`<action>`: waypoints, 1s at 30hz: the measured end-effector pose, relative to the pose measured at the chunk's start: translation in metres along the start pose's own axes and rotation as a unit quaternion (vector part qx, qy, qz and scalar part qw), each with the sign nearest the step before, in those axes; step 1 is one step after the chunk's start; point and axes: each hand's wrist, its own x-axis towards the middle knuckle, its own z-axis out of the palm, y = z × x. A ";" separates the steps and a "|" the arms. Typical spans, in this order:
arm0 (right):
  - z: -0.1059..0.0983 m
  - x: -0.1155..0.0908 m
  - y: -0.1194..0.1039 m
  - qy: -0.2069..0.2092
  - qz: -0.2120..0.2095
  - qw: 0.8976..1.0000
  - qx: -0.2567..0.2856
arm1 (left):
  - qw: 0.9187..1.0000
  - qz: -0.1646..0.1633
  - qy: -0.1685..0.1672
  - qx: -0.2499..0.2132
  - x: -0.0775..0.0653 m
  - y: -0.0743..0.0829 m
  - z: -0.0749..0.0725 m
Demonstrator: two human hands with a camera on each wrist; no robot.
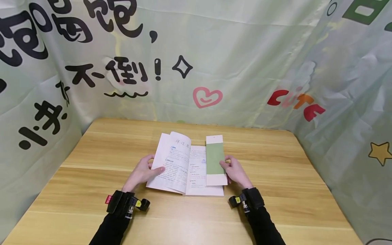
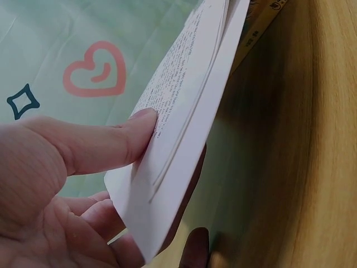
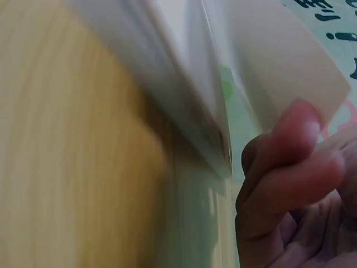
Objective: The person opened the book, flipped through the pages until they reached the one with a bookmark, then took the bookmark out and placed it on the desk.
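Observation:
An open book (image 1: 176, 163) lies at the middle of the table, with printed text on its pages. My left hand (image 1: 143, 173) grips the book's left side, thumb on the page and fingers behind; in the left wrist view, this side of the book (image 2: 181, 145) is tilted up off the table. Over the right page is a long green bookmark (image 1: 215, 158) with white ends. My right hand (image 1: 236, 173) pinches its right edge. In the right wrist view, the bookmark's pale back (image 3: 284, 61) stands apart from the book's page edges (image 3: 184, 95).
The wooden table (image 1: 269, 211) extends around the book on all sides. A pale printed cloth (image 1: 245, 68) hangs behind the table and along both sides. Black wrist cameras are strapped over dark sleeves. A dark cable (image 1: 378, 240) shows at the lower right corner.

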 end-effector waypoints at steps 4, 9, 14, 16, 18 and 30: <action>-0.010 -0.001 0.005 0.008 0.001 1.000 -0.007 | 1.000 -0.003 0.001 0.005 0.001 0.000 0.000; -0.022 -0.002 0.010 0.024 0.010 1.000 -0.014 | 1.000 -0.003 0.006 0.017 0.000 -0.001 0.000; -0.032 -0.001 0.015 0.024 0.014 0.999 -0.033 | 1.000 -0.006 0.006 0.013 0.001 -0.002 0.000; -0.037 -0.001 0.017 0.019 0.016 0.999 -0.038 | 1.000 -0.005 0.005 0.010 0.001 -0.002 0.000; -0.041 -0.001 0.018 0.016 0.014 0.999 -0.044 | 1.000 -0.004 0.004 0.008 0.001 -0.002 0.000; -0.058 0.003 0.031 0.018 0.030 0.996 -0.076 | 1.000 -0.006 0.004 0.011 0.001 -0.001 0.001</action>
